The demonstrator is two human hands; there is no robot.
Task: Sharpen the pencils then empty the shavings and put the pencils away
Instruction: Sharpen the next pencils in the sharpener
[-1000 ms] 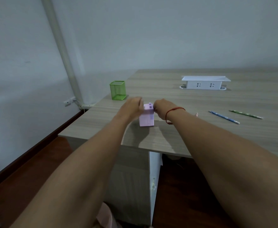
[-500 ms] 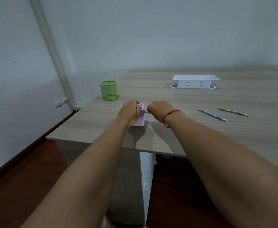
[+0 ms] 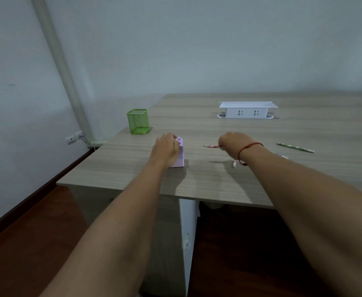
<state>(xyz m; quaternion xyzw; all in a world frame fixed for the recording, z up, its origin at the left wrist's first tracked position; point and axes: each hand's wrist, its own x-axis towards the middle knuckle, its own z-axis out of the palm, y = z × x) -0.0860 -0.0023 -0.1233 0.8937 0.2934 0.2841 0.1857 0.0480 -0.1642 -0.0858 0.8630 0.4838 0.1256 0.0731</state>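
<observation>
A small lilac sharpener box [image 3: 180, 155] stands on the wooden desk [image 3: 218, 172], and my left hand [image 3: 166, 147] grips it from the left side. My right hand [image 3: 233, 142] holds a pink pencil [image 3: 212, 146] level above the desk, its sharp tip pointing left, a hand's width away from the sharpener. A green patterned pencil [image 3: 294, 147] lies on the desk to the right. The end of another pencil [image 3: 282, 156] shows just past my right forearm. An empty green mesh pencil cup [image 3: 137, 121] stands at the desk's left edge, behind the sharpener.
A white socket box [image 3: 247, 110] sits on the desk further back, near the wall. A small pale thing [image 3: 234, 163] lies under my right wrist. The desk's front edge and left corner are close to my arms, with dark floor below.
My right hand has drawn the pink pencil out of the sharpener and moved right. My left hand stays on the sharpener.
</observation>
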